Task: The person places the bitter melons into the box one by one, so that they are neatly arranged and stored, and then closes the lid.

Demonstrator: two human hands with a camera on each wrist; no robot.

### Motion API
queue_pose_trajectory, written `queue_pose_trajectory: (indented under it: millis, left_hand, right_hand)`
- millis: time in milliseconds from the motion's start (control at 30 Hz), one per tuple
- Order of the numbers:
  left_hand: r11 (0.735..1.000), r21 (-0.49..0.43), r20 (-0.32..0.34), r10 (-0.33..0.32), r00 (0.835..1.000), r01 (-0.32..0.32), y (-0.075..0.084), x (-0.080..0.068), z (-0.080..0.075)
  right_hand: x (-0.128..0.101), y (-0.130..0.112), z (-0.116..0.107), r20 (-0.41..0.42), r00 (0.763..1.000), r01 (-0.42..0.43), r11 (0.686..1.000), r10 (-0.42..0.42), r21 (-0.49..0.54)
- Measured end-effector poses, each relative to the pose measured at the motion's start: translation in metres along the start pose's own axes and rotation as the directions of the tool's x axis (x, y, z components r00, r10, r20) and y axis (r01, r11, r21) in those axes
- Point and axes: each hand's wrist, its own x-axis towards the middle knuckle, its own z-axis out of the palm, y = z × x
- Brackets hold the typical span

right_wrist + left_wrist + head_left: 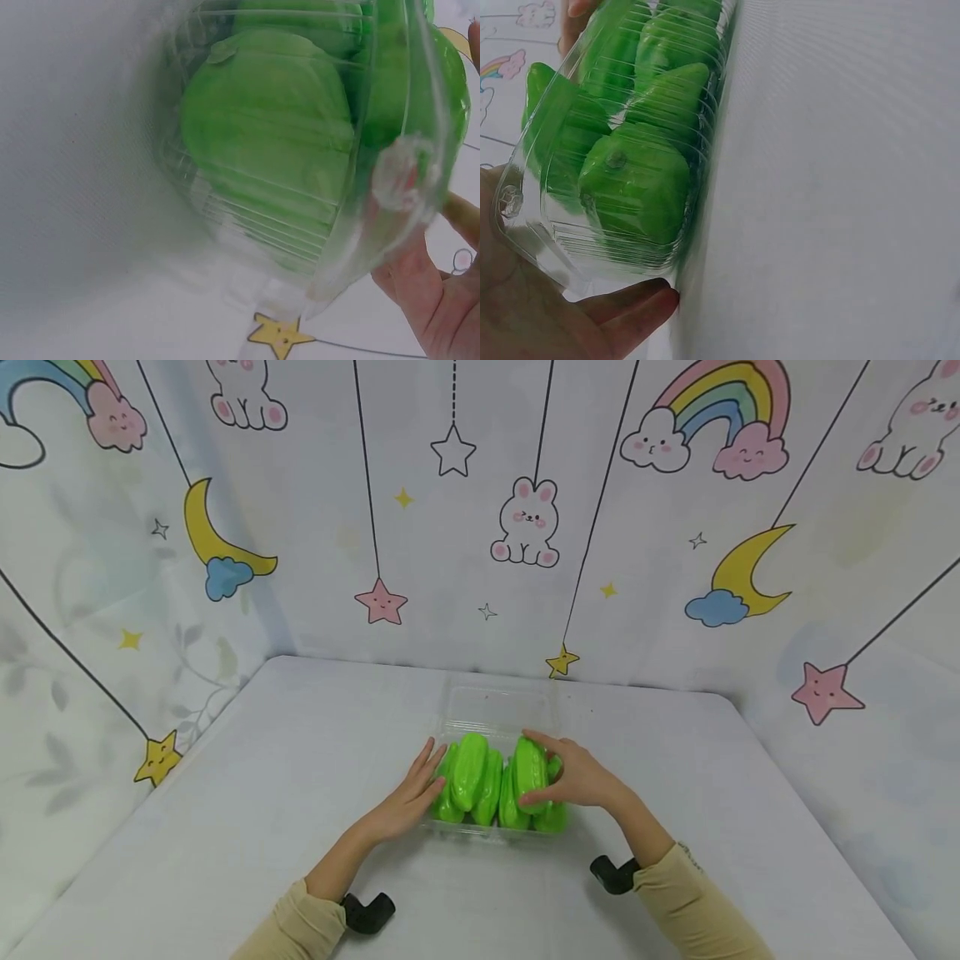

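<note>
Green plastic star fruits [487, 781], ridged and glossy, fill a clear plastic clamshell box [450, 829] that sits on the white table [225, 827], about midway between its left and right edges and nearer the front edge than the back. Box lid [498, 703] hinged open, lying flat behind the tray toward the back edge.

Left hand [408, 797]: fingers straight, lying flat along the left wall of the box and the outermost fruit; left wrist view shows the palm against the tray's corner, fingertips down at the table. Not curled round anything.

Right hand [573, 777]: fingers draped and bent over the top of the right-hand fruit, thumb on its near side, a loose hold on that fruit. Right wrist view is blurred but shows the hand at the tray's outer wall [390, 180].

Judgement on doing this well: fruits stand proud of the tray rim, so they likely need seating lower and closer together. Keep the left palm bracing the thin wall so the box does not slide or flex. Press evenly, not hard; the shell looks flimsy.
</note>
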Motion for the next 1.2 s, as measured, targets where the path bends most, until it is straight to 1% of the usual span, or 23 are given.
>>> queue_pose_trajectory:
  millis: [167, 333, 400, 500, 600, 667, 767, 833, 900, 967, 1033, 1133, 1200]
  left_hand:
    - [1.0, -0.002, -0.015, -0.012, 1.0, 0.012, 0.003, 0.0, -0.002]
    - [0.999, -0.006, -0.027, -0.032, 0.999, 0.032, 0.0, 0.0, -0.007]
    - [0.999, -0.016, -0.029, -0.043, 0.999, 0.043, -0.002, 0.001, -0.012]
    - [0.998, -0.031, -0.028, -0.053, 0.998, 0.052, -0.003, 0.007, -0.021]
    - [0.998, -0.026, -0.037, -0.062, 0.997, 0.061, -0.005, 0.018, -0.032]
    - [0.998, -0.017, -0.048, -0.067, 0.997, 0.067, -0.008, 0.028, -0.039]
    - [0.996, 0.019, -0.057, -0.087, 0.995, 0.089, -0.011, 0.046, -0.047]
    - [0.992, 0.038, -0.05, -0.117, 0.992, 0.119, -0.014, 0.059, -0.051]
    - [0.985, 0.05, -0.032, -0.164, 0.986, 0.166, -0.017, 0.071, -0.054]
    - [0.974, 0.067, -0.013, -0.215, 0.977, 0.215, -0.02, 0.081, -0.057]
    - [0.96, 0.074, 0.012, -0.271, 0.962, 0.27, -0.023, 0.09, -0.06]
    - [0.943, 0.048, 0.043, -0.332, 0.942, 0.33, -0.026, 0.1, -0.061]
    - [0.933, 0.001, 0.057, -0.36, 0.931, 0.361, -0.028, 0.106, -0.061]
  right_hand:
    - [0.0, 0.004, -0.005, 0.002, 1.0, -0.007, 0.999, 0.007, 0.047]
    - [-0.001, 0.01, -0.015, -0.026, 0.999, -0.034, 0.994, 0.037, 0.105]
    - [0.0, 0.015, -0.02, -0.054, 0.998, -0.031, 0.994, 0.037, 0.109]
    - [0.003, 0.027, -0.025, -0.126, 0.992, -0.006, 0.997, 0.015, 0.071]
    - [0.007, 0.042, -0.029, -0.197, 0.98, 0.004, 0.999, 0.005, 0.045]
    - [0.011, 0.051, -0.031, -0.217, 0.976, -0.005, 0.999, 0.013, 0.038]
    - [0.018, 0.062, -0.033, -0.215, 0.976, -0.03, 0.999, 0.038, 0.039]
    - [0.024, 0.07, -0.033, -0.2, 0.977, -0.06, 0.997, 0.068, 0.048]
    - [0.031, 0.077, -0.033, -0.172, 0.98, -0.08, 0.991, 0.097, 0.107]
    - [0.038, 0.084, -0.031, -0.142, 0.981, -0.102, 0.977, 0.13, 0.187]
    - [0.046, 0.09, -0.029, -0.113, 0.979, -0.136, 0.952, 0.172, 0.274]
    - [0.053, 0.098, -0.025, -0.066, 0.971, -0.189, 0.904, 0.232, 0.384]
    - [0.056, 0.103, -0.024, -0.038, 0.961, -0.23, 0.863, 0.275, 0.45]
